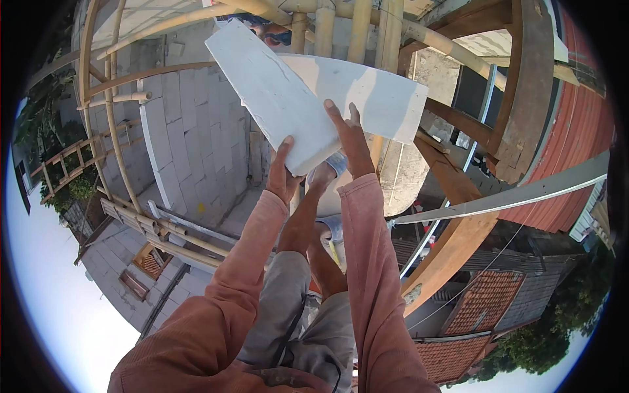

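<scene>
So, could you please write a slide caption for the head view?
Left hand and right hand hold a pale block, with bamboo poles beyond.

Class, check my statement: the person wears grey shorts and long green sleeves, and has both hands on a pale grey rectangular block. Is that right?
Not quite: the long fabric sleeves are salmon-pink, not green, as the head view shows. The person does wear grey shorts, with left hand and right hand on the pale grey rectangular block.

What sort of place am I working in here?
Probably an outdoor construction site: tan round bamboo poles framed like scaffolding, a bare wall of pale grey rectangular blocks, and a whitish rectangular block being held.
</scene>
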`<state>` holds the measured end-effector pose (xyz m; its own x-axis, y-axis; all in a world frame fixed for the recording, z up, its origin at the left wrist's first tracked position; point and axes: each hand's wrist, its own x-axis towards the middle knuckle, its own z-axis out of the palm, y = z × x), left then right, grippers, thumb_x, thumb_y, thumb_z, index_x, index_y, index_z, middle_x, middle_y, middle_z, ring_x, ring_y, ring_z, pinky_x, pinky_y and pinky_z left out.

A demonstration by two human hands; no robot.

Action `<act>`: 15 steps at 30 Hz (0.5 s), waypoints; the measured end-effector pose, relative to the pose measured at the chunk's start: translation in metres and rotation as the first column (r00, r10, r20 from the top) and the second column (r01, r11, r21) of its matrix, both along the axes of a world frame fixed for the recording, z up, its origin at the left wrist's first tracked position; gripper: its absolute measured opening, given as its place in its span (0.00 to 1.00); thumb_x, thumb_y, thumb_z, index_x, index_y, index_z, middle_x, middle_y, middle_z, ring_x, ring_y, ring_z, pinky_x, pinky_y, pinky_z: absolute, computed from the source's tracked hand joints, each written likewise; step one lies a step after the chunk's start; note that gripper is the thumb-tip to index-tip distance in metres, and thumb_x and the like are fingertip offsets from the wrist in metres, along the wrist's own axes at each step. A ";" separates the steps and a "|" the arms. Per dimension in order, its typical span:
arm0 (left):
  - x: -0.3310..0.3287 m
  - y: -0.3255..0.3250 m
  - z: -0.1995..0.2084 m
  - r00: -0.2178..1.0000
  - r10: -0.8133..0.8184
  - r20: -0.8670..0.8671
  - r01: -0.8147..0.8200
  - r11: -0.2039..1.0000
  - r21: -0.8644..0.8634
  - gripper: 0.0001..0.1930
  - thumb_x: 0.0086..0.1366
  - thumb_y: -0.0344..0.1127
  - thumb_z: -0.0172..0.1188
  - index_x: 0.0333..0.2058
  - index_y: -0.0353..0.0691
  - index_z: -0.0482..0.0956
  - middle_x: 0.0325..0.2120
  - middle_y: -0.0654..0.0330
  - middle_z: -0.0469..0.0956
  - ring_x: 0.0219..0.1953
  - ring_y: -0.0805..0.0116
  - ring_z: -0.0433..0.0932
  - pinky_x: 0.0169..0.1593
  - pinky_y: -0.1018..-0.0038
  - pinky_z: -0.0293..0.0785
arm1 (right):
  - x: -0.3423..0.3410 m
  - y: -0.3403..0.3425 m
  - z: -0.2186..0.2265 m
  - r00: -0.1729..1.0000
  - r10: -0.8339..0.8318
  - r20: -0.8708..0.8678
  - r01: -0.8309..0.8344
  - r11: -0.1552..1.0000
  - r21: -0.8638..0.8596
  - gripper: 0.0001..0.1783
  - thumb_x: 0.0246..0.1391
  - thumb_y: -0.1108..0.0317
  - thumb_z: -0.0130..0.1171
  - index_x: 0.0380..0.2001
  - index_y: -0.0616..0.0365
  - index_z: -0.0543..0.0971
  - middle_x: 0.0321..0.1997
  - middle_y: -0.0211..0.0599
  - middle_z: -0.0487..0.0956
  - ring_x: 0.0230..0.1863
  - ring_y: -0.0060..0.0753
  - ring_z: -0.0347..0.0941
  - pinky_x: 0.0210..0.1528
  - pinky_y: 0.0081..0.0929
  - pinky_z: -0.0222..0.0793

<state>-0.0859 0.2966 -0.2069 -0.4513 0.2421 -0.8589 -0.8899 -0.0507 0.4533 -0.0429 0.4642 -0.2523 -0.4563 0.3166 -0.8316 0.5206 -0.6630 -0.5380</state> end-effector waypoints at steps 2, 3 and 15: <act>0.015 -0.010 0.021 0.999 -0.040 0.019 0.040 0.999 -0.014 0.36 0.65 0.56 0.65 0.66 0.48 0.65 0.59 0.58 0.73 0.60 0.58 0.73 0.57 0.54 0.74 | 0.028 0.002 -0.001 0.992 0.101 -0.069 -0.110 0.986 -0.125 0.66 0.49 0.33 0.69 0.75 0.67 0.51 0.68 0.65 0.67 0.68 0.55 0.68 0.66 0.38 0.67; 0.017 -0.018 0.032 0.998 -0.059 0.036 0.060 0.998 -0.033 0.35 0.66 0.56 0.65 0.65 0.48 0.66 0.59 0.58 0.74 0.59 0.58 0.74 0.55 0.55 0.75 | 0.040 -0.001 0.006 0.965 0.212 -0.157 -0.246 0.939 -0.241 0.61 0.51 0.38 0.71 0.75 0.65 0.54 0.66 0.56 0.72 0.66 0.49 0.70 0.63 0.36 0.69; -0.017 -0.086 0.211 0.916 -0.299 0.267 0.342 0.930 -0.132 0.33 0.68 0.59 0.59 0.64 0.48 0.68 0.56 0.57 0.76 0.58 0.54 0.76 0.53 0.49 0.76 | 0.062 -0.103 0.195 0.992 0.107 -0.060 -0.110 0.992 -0.054 0.58 0.50 0.39 0.68 0.77 0.53 0.55 0.67 0.69 0.69 0.64 0.63 0.71 0.66 0.43 0.66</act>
<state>-0.1033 0.2106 0.0042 -0.1510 0.1777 -0.9724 -0.9272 0.3155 0.2017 0.0188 0.3611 -0.0573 -0.5325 0.2153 -0.8186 0.5609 -0.6345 -0.5318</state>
